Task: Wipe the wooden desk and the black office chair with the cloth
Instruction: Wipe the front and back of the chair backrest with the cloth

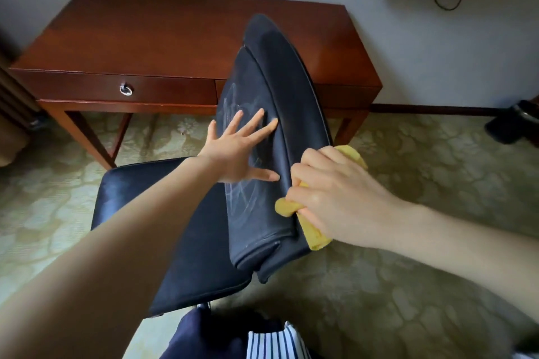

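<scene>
1. The chair is found in front of the desk, its seat towards the left.
2. The left hand is laid flat on the padded face of the chair back, fingers straight and spread; nothing is held.
3. The right hand is curled round the yellow cloth, which is pressed to the opposite side of the back, at its edge.
4. Pale streaks are noted on the padded face around the left hand.
5. Judgement: the chair is in hand. Bracing should be kept opposite the cloth, long overlapping strokes run along the edge, and the streaks taken next with a clean fold.
</scene>
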A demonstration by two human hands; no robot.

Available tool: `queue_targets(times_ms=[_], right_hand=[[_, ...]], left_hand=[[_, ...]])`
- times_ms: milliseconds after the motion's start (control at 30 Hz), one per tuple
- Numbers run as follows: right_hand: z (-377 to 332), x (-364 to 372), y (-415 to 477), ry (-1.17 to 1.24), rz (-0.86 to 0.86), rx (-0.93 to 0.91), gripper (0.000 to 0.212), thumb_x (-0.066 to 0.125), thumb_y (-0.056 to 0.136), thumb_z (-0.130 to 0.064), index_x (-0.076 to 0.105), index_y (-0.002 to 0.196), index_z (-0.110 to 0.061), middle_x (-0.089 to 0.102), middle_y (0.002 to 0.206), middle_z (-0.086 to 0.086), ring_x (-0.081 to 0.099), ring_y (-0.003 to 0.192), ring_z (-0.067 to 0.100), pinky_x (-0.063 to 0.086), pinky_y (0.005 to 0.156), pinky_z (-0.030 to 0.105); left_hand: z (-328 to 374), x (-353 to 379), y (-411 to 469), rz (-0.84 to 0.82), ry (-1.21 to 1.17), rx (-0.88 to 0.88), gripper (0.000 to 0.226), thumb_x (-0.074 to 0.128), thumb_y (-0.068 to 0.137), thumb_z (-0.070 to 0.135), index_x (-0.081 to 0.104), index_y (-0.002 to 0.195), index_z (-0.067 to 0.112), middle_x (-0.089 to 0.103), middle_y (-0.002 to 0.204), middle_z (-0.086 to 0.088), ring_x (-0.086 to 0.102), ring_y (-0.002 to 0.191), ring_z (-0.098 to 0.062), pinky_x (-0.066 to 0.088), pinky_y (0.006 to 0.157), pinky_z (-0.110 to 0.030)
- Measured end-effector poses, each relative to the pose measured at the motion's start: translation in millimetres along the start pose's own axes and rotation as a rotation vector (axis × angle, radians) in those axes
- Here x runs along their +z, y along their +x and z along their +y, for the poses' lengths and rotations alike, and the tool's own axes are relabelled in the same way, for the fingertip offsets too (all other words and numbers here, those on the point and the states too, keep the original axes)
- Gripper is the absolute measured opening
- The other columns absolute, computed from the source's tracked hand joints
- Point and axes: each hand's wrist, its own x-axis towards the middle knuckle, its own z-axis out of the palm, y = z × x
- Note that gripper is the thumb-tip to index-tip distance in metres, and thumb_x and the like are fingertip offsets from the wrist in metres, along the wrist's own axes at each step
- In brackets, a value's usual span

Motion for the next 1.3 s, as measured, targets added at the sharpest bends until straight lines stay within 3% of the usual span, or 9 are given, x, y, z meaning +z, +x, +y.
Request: queue_targets(times_ms=[133, 267, 400, 500, 633, 767, 967, 1167, 1300], right_hand=[[14, -2, 6, 0.127, -0.039, 0.012, 0.015, 0.080, 0.071, -0.026, 0.075, 0.084, -0.019, 0.060, 0.079, -0.002, 0.053, 0.078, 0.023, 0.046, 0.064, 0.038], [34, 3, 30, 0.114, -0.006, 0.164, 0.019, 0.083, 0.068, -0.023, 0.075, 0.085, -0.024, 0.060, 0.080, -0.006, 0.053, 0.080, 0.022, 0.039, 0.068, 0.033], [63, 14, 60, 0.164, 0.068, 0.392, 0.021, 0.084, 0.068, -0.016, 0.075, 0.086, -0.022, 0.060, 0.084, -0.005, 0.049, 0.082, 0.023, 0.033, 0.070, 0.034], [85, 24, 89, 0.224, 0.121, 0.542, 0.021, 0.081, 0.072, -0.015, 0.075, 0.090, -0.022, 0.061, 0.088, -0.005, 0.037, 0.087, 0.014, 0.030, 0.077, 0.033], [114, 33, 119, 0.212, 0.143, 0.593, 0.021, 0.080, 0.072, -0.015, 0.075, 0.092, -0.020, 0.061, 0.094, -0.005, 0.032, 0.092, 0.013, 0.031, 0.084, 0.034], [141, 36, 153, 0.249, 0.124, 0.545, 0.019, 0.078, 0.074, -0.013, 0.075, 0.091, -0.018, 0.061, 0.098, -0.002, 0.033, 0.094, 0.015, 0.037, 0.087, 0.044], [198, 48, 229, 0.261, 0.053, 0.368, 0.017, 0.075, 0.079, -0.020, 0.074, 0.096, -0.019, 0.056, 0.103, -0.003, 0.032, 0.096, 0.014, 0.031, 0.091, 0.034], [241, 66, 346, 0.221, -0.069, 0.174, 0.022, 0.067, 0.083, -0.029, 0.070, 0.105, -0.027, 0.053, 0.112, -0.001, 0.038, 0.110, 0.027, 0.037, 0.094, 0.043], [245, 77, 420, 0.091, -0.109, 0.038, 0.020, 0.060, 0.088, -0.030, 0.066, 0.107, -0.028, 0.051, 0.116, 0.002, 0.038, 0.110, 0.027, 0.034, 0.085, 0.036]], left_hand=[[-7, -10, 5, 0.061, -0.055, 0.115, 0.111, 0.034, 0.054, 0.084, 0.002, 0.150, 0.037, -0.013, 0.158, 0.017, -0.015, 0.145, -0.013, -0.009, 0.113, -0.055], [-14, -18, 20, 0.093, -0.071, 0.150, 0.119, 0.044, 0.061, 0.081, -0.010, 0.151, 0.025, -0.017, 0.157, 0.014, -0.016, 0.145, -0.014, -0.010, 0.114, -0.052], [-23, -12, 25, -0.005, -0.113, 0.122, 0.119, 0.060, 0.071, 0.071, -0.016, 0.150, 0.024, -0.023, 0.156, 0.014, -0.019, 0.144, -0.016, -0.010, 0.115, -0.053], [-31, -9, 30, -0.028, -0.199, 0.102, 0.113, 0.058, 0.075, 0.069, -0.018, 0.149, 0.029, -0.021, 0.155, 0.018, -0.018, 0.145, -0.018, -0.010, 0.114, -0.053], [-42, -17, 42, -0.020, -0.159, 0.135, 0.109, 0.053, 0.077, 0.071, -0.015, 0.149, 0.028, -0.017, 0.157, 0.017, -0.018, 0.145, -0.020, -0.012, 0.113, -0.053], [-55, -22, 54, 0.008, -0.168, 0.136, 0.108, 0.051, 0.078, 0.071, -0.015, 0.150, 0.026, -0.016, 0.157, 0.015, -0.017, 0.145, -0.022, -0.012, 0.113, -0.052], [-64, -16, 71, 0.102, -0.188, 0.074, 0.110, 0.048, 0.076, 0.075, -0.019, 0.148, 0.027, -0.020, 0.156, 0.016, -0.017, 0.145, -0.024, -0.013, 0.114, -0.050], [-76, -26, 82, 0.136, -0.154, -0.001, 0.109, 0.047, 0.076, 0.075, -0.017, 0.149, 0.027, -0.016, 0.157, 0.016, -0.017, 0.145, -0.023, -0.014, 0.114, -0.049], [-76, -34, 87, 0.148, -0.140, -0.096, 0.106, 0.046, 0.077, 0.075, -0.015, 0.150, 0.027, -0.013, 0.158, 0.016, -0.009, 0.146, -0.021, -0.017, 0.112, -0.051]])
